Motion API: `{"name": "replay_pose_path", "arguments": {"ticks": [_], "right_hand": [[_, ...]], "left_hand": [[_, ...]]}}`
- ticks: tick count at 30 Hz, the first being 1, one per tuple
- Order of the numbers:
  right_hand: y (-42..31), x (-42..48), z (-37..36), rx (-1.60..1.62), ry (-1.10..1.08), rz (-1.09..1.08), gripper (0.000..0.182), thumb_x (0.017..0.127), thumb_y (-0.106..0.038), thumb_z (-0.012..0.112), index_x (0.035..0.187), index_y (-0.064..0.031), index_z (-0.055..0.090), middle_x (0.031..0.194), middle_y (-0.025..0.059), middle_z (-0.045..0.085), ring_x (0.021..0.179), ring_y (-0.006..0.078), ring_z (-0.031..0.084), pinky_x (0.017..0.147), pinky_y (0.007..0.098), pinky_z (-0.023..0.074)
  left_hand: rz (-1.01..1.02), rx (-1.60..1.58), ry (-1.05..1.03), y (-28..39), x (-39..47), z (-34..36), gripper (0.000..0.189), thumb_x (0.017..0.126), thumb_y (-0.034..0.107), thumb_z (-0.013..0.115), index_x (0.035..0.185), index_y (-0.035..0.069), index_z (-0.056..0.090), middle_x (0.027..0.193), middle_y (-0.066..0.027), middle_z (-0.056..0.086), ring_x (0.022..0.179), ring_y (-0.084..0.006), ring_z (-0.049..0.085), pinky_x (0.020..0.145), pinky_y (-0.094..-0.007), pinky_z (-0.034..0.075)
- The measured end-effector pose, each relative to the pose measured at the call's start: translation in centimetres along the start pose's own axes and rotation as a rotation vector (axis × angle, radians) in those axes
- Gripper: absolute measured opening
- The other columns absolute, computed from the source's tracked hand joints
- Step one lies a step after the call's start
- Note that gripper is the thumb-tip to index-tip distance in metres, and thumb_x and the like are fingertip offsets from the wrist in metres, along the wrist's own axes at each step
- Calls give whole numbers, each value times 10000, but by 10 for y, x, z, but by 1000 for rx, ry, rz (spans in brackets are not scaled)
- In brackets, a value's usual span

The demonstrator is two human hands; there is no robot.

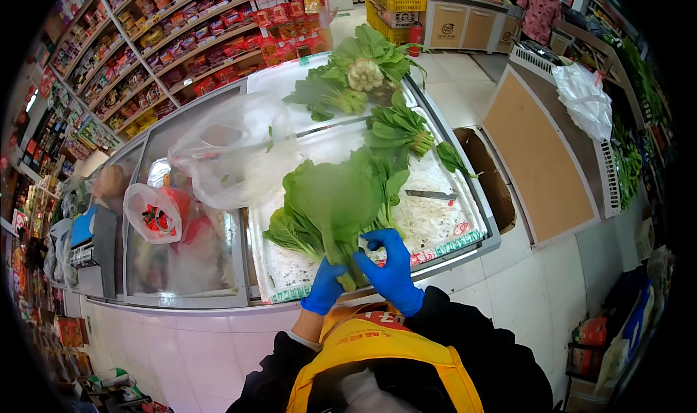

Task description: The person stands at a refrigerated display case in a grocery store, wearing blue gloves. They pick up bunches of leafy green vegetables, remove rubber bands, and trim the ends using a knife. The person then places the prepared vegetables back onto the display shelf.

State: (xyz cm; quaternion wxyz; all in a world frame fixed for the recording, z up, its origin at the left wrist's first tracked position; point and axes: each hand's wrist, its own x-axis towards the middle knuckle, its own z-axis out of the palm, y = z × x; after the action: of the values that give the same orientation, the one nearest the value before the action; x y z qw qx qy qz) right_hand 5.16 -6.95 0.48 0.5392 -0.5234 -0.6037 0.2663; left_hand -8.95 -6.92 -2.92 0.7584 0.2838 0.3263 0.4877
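My left hand, in a blue glove, grips the lower stalks of a bunch of leafy greens. The bunch points away from me over a white foam board smeared with dirt. Just right of the stalks is my right hand, also gloved in blue. Its thumb and forefinger are apart near the stems, and I see nothing between them. A knife lies flat on the board to the right. Beyond the held bunch rests a tied bundle of greens, with a loose leaf beside it.
Larger leafy heads lie at the board's far end. Left of the greens, a clear plastic bag and a white bag with red contents sit on the freezer's glass lid. An open cardboard box stands right. A person is far off.
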Motion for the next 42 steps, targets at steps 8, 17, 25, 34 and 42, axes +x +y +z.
{"name": "replay_pose_path", "arguments": {"ticks": [8,17,25,34,42], "right_hand": [[-9,-7,18,14,-268,138,617,646,-255,718,1137,-18,429,989,140,490,901,266,521,756,317,442],[-6,-9,25,189,-334,303,519,703,-139,662,1160,-9,451,1079,124,510,966,211,511,810,297,412],[-10,-6,32,561,-401,386,527,705,-147,644,1170,-2,444,1029,106,535,925,165,509,811,283,408],[5,0,42,459,-535,310,504,720,-178,655,1158,-16,465,1044,84,538,909,147,521,790,268,428],[2,15,48,741,-726,474,481,733,-186,665,1126,16,476,1006,109,571,839,142,563,709,256,467]], "left_hand": [[-18,-489,-128,-2,-1,-11,682,663,266,535,1253,-4,328,1105,-225,491,972,-326,523,852,-400,443],[90,-187,-63,-11,1,-32,667,661,290,521,1238,2,349,1083,-245,492,934,-346,528,824,-409,449],[44,-119,-37,15,-13,-21,567,695,240,546,1173,-31,405,1042,-165,535,906,-252,549,785,-318,464],[26,-137,-6,20,-21,-16,537,693,191,557,1168,-10,409,928,-127,567,832,-212,571,733,-290,474],[-190,-789,-578,-9,-14,-56,507,764,392,481,1121,35,431,674,-62,466,568,-186,474,444,-284,388]]}}
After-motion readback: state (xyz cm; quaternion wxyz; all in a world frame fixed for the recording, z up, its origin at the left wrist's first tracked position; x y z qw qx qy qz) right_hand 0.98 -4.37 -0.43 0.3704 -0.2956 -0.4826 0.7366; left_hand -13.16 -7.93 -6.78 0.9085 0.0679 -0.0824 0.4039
